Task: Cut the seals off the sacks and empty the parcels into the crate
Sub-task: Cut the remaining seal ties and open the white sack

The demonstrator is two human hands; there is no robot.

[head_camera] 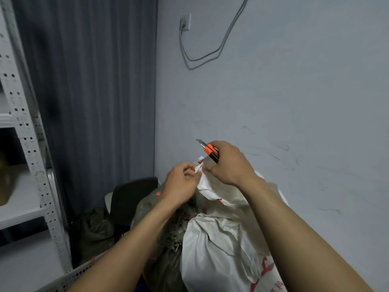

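A dark pleated curtain [88, 91] hung at the far left, beside a pale wall [294, 112] scuffed with dark marks. High on that wall sat a socket [186, 22] with a looping cable [202, 51]. A white perforated shelving rack [27, 131] stood at the left edge, and a dark chair [130, 199] stood below the curtain.

Dim, cool flat light, soft shadows, slight blur, wide-angle edge bending

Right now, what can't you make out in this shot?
- Seal on the white sack: hidden in the head view behind the left hand and right hand.
- Knife handle: covered by the right hand.
- Crate: cut by the bottom edge, inside unseen.
- Sack's red print: cut off.
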